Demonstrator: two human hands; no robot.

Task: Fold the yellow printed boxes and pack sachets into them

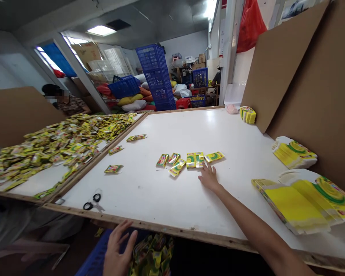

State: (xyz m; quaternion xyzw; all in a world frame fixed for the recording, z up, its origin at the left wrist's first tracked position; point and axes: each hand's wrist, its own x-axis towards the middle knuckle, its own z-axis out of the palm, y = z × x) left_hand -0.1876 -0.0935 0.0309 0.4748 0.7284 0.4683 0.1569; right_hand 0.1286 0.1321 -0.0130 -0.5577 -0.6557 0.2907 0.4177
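My right hand (209, 177) reaches over the white table (166, 199), fingers apart, its fingertips at the lower edge of a pair of small yellow boxes (194, 160) lying side by side. Another yellow box (214, 156) lies just right of the pair. To the left, a tilted yellow box (177, 168) lies beside red-and-green ones (162, 161). My left hand (120, 245) is held near the table's front edge with its fingers spread and nothing in them. Below it, a blue crate (96, 257) holds many yellow packets (153, 255).
Black-handled scissors (93, 202) lie at the front left. Flat yellow cartons (301, 203) are stacked at the right, near cardboard panels (313, 73). Beyond a wooden strip (99, 157), a heap of packets (74, 138) covers the left table. A person (70, 101) is behind it.
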